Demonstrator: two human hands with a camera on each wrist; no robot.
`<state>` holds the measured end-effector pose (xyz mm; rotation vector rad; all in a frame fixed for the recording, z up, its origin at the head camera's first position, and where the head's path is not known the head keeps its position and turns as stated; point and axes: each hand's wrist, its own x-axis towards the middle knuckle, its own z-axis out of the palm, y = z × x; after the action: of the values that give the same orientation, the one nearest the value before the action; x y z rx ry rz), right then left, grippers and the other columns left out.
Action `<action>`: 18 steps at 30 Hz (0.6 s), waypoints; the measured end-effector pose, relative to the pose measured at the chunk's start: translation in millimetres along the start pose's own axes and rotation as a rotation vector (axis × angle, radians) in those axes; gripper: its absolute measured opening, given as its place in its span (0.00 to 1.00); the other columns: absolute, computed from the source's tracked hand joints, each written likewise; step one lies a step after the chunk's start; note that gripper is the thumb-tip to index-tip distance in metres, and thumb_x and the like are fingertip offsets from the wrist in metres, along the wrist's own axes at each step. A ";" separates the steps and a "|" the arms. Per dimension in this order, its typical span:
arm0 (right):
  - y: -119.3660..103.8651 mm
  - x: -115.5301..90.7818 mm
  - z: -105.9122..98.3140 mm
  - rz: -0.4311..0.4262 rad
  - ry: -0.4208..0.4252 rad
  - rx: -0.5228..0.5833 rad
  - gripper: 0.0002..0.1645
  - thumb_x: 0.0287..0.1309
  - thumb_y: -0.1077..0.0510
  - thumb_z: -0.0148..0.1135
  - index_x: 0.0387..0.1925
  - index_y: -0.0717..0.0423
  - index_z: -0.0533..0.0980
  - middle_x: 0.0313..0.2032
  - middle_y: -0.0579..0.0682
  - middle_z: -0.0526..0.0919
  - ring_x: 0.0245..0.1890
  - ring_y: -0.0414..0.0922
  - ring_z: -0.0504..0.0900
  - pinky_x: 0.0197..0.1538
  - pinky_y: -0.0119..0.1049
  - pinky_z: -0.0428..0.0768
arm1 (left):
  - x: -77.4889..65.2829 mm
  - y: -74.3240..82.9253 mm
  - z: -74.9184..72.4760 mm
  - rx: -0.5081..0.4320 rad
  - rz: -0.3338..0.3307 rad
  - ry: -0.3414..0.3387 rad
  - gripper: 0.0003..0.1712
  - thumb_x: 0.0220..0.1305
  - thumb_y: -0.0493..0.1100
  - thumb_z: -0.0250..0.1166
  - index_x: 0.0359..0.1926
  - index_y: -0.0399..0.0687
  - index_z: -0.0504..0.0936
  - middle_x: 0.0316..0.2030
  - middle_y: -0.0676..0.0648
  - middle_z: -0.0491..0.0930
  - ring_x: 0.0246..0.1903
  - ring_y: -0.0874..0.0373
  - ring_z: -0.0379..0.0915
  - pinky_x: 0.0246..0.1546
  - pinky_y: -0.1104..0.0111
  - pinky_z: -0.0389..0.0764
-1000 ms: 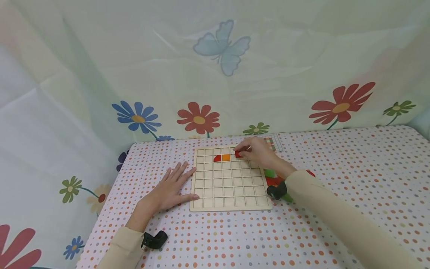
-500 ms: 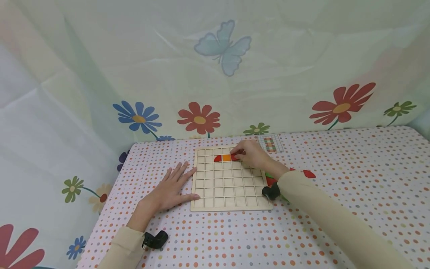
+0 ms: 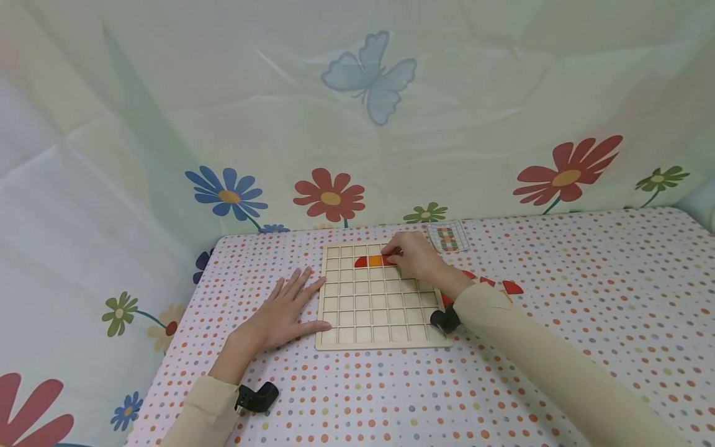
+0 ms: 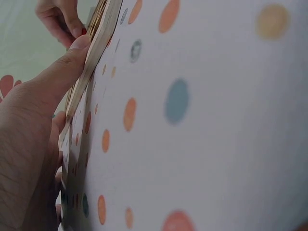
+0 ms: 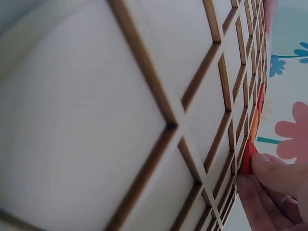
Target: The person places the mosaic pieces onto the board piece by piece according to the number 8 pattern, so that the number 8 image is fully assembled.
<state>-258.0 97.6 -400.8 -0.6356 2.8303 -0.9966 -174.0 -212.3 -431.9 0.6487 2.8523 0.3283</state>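
A pale wooden grid board (image 3: 363, 304) lies on the table. In its second row from the back, a red tile with a rounded corner (image 3: 360, 262) sits beside an orange square tile (image 3: 375, 261). My right hand (image 3: 414, 256) pinches another red tile (image 5: 247, 159) between thumb and fingers, at the cell just right of the orange one; the fingers partly cover it in the head view. Flat on the cloth, fingers spread, my left hand (image 3: 282, 316) rests at the board's left side, its thumb (image 4: 72, 55) on the board's edge.
Behind the board's right corner lies a small printed pattern card (image 3: 449, 236). Several loose red tiles (image 3: 512, 287) are right of the board, partly hidden by the right forearm. A patterned curtain (image 3: 458, 124) rises behind the dotted tablecloth (image 3: 335, 397).
My right hand has moved left with the red tile, from a cell farther right to beside the orange square, uncovering the pattern card. My left hand stays put.
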 end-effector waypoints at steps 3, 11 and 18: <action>0.5 -1.4 1.1 -0.021 0.011 -0.016 0.09 0.65 0.72 0.68 0.44 0.67 0.88 0.42 0.58 0.88 0.45 0.54 0.86 0.51 0.46 0.87 | -0.6 0.2 0.8 -0.003 0.002 0.003 0.56 0.67 0.77 0.57 0.85 0.59 0.50 0.84 0.44 0.40 0.83 0.44 0.31 0.81 0.45 0.38; 0.6 -4.2 0.3 -0.080 0.045 -0.033 0.08 0.64 0.74 0.67 0.38 0.66 0.89 0.39 0.58 0.88 0.44 0.56 0.87 0.49 0.46 0.88 | -1.4 -0.7 -2.7 -0.003 0.002 -0.004 0.56 0.67 0.77 0.57 0.85 0.57 0.50 0.84 0.42 0.40 0.83 0.43 0.32 0.81 0.43 0.38; 3.2 -6.4 0.2 -0.036 0.015 0.017 0.09 0.65 0.74 0.65 0.41 0.67 0.88 0.42 0.60 0.88 0.46 0.57 0.86 0.51 0.48 0.87 | -1.3 -1.7 -0.2 -0.011 0.006 -0.010 0.56 0.67 0.77 0.57 0.85 0.58 0.50 0.84 0.44 0.39 0.83 0.44 0.30 0.81 0.44 0.36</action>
<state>-253.3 102.3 -403.3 -0.6826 2.8298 -1.0338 -173.6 -214.5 -432.0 0.6550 2.8375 0.3406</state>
